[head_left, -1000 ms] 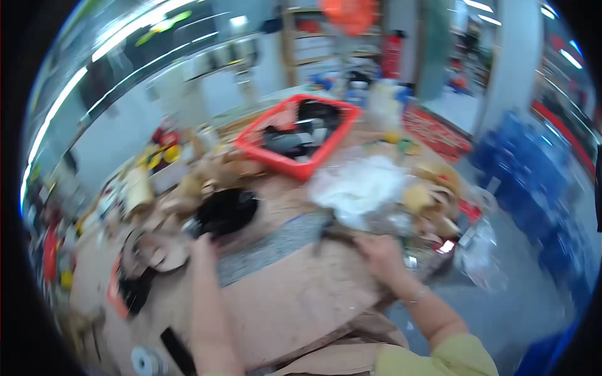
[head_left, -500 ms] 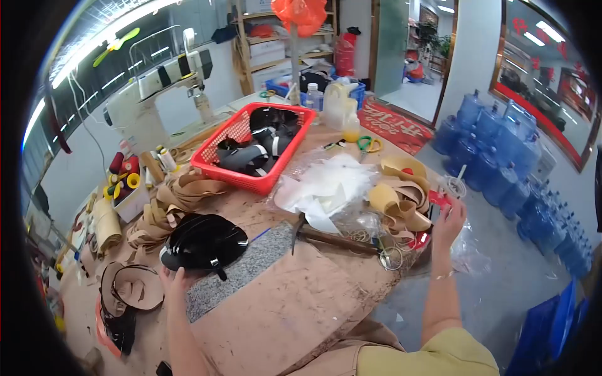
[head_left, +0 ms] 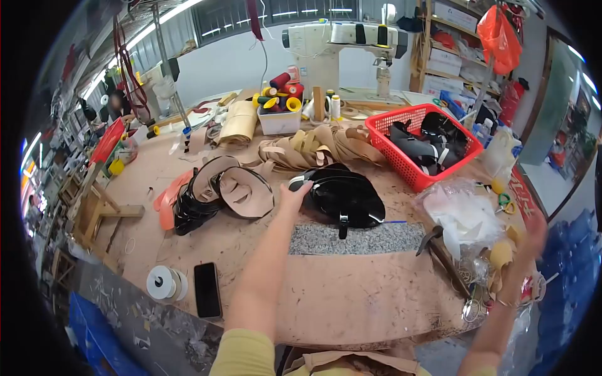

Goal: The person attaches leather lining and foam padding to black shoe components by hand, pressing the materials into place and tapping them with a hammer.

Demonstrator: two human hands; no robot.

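head view: the glossy black piece (head_left: 349,195) lies on the table (head_left: 147,241) at the granite slab (head_left: 360,242), fingers of the left hand (head_left: 293,197) clamped on its edge, those of the blurred right hand (head_left: 533,237) impossible to tell, and dragging over stone could scuff it.

And we've got a glossy black rounded piece (head_left: 348,197), shiny face up, left end pinched in our left hand (head_left: 292,197), short black strap (head_left: 343,232) pointing our way, right over the speckled grey stone slab (head_left: 395,239)
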